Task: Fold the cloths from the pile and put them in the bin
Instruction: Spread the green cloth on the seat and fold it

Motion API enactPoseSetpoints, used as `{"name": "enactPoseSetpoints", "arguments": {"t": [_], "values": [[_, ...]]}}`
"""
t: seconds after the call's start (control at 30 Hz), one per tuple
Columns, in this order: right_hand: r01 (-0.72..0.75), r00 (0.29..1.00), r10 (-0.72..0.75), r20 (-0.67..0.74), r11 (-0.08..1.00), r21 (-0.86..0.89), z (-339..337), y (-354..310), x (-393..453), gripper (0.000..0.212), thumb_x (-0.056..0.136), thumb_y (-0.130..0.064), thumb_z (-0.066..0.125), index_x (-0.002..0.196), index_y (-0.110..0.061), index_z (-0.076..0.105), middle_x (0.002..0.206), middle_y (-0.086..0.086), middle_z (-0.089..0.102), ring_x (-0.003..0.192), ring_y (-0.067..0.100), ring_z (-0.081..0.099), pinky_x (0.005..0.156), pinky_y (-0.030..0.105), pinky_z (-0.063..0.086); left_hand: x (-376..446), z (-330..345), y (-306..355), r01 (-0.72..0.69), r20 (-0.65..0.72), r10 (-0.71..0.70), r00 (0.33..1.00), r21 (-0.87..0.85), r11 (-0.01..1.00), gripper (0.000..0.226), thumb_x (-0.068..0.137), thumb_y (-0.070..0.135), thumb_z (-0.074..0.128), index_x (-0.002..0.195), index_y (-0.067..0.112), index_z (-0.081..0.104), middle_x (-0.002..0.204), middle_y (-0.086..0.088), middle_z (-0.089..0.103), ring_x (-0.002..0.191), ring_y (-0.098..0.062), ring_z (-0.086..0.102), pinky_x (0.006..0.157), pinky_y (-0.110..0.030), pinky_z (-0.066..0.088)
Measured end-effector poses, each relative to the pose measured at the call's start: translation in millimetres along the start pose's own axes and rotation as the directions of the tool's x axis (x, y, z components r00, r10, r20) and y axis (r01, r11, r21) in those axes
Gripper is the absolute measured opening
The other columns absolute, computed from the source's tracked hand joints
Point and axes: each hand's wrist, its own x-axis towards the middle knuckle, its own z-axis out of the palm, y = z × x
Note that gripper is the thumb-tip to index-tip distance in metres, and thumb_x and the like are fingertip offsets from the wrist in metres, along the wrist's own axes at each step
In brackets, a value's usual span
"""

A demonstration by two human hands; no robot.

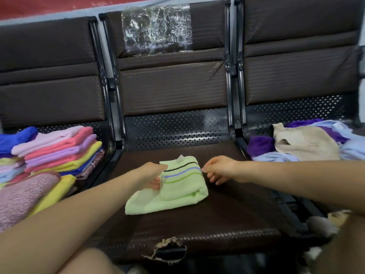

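Centre seat [207, 224], dark brown, torn at its front edge w/ padding showing at 6 o'clock, and on it lies the light green cloth [167, 192], partly folded: a narrower folded section w/ black, purple and green stripes sits on top, a wider flap spreads out toward 7 o'clock, small white tag sticking up at its 12 o'clock edge. Left hand [153, 175] is at the cloth's 9 o'clock side, fingers curled onto the striped layer's edge, fingertips tucked against the fabric, so it's gripping there. Right hand [219, 170] sits at the cloth's 3 o'clock edge, fingers curled, thumb and forefinger pinched right at the striped corner; looks like contact, tho the picture is soft there and I can't tell how much fabric it has. Both forearms come in bare from the bottom corners. Over at 9 o'clock, the left seat carries a stack of folded cloths [59, 151]: pink, lilac, yellow, blue, w/ a fuzzy pink one nearest the camera. At 3 o'clock, the right seat holds the loose pile [306, 143], unfolded: beige on top, purple and pale blue around it. Up at 12 o'clock, crinkled clear plastic [157, 29] is stuck across the centre backrest. No bin visible.
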Motion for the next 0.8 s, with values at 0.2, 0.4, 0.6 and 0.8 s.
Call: {"name": "enactPoseSetpoints", "arguments": {"t": [0.2, 0.4, 0.6, 0.8], "values": [[0.052, 0.997, -0.048, 0.066, 0.997, -0.055, 11.6, 14.6, 0.8, 0.024, 0.095, -0.035, 0.056, 0.092, -0.012, 0.059, 0.077, 0.001, 0.054, 0.064, 0.010, 0.053, 0.053, 0.019, 0.044, 13.1, 34.2, 13.5, 0.053, 0.080, -0.042, 0.996, -0.134, 0.990, 0.027, 0.094, 0.022, 0.055, 0.113, 0.004, 0.061, 0.097, -0.012, 0.068, 0.083, -0.024, 0.065, 0.075, -0.032, 0.051], [0.133, 0.988, -0.130, 0.082, 0.991, -0.028, 21.0, 10.0, 0.6, 0.025, 0.094, -0.037, 0.055, 0.091, -0.013, 0.059, 0.082, 0.006, 0.062, 0.064, 0.013, 0.056, 0.050, 0.020, 0.044, 5.6, 28.7, 27.9, -0.130, -0.124, 0.122, 0.985, -0.063, 0.989, 0.019, 0.092, 0.014, 0.056, 0.103, -0.001, 0.061, 0.094, -0.015, 0.065, 0.087, -0.030, 0.064, 0.083, -0.038, 0.051], [0.195, 0.979, -0.191, 0.067, 0.979, -0.056, 35.7, 7.3, 4.4, 0.035, 0.089, -0.035, 0.065, 0.112, -0.011, 0.056, 0.078, -0.001, 0.058, 0.063, 0.012, 0.055, 0.051, 0.021, 0.043, 4.0, -36.5, 0.0, -0.042, -0.225, 0.052, 0.973, 0.048, 0.998, 0.032, 0.092, 0.020, 0.057, 0.111, -0.005, 0.060, 0.104, -0.020, 0.067, 0.092, -0.034, 0.066, 0.088, -0.043, 0.054], [0.147, 0.988, -0.144, 0.062, 0.987, -0.059, 39.4, 9.5, 8.3, 0.045, 0.089, -0.036, 0.065, 0.121, -0.009, 0.049, 0.082, 0.001, 0.057, 0.064, 0.011, 0.057, 0.051, 0.020, 0.044, -10.5, -57.7, -42.6, 0.085, -0.132, -0.077, 0.988, 0.063, 0.994, 0.028, 0.096, 0.028, 0.052, 0.116, 0.008, 0.053, 0.098, -0.004, 0.060, 0.092, -0.020, 0.058, 0.077, -0.033, 0.047]]}}
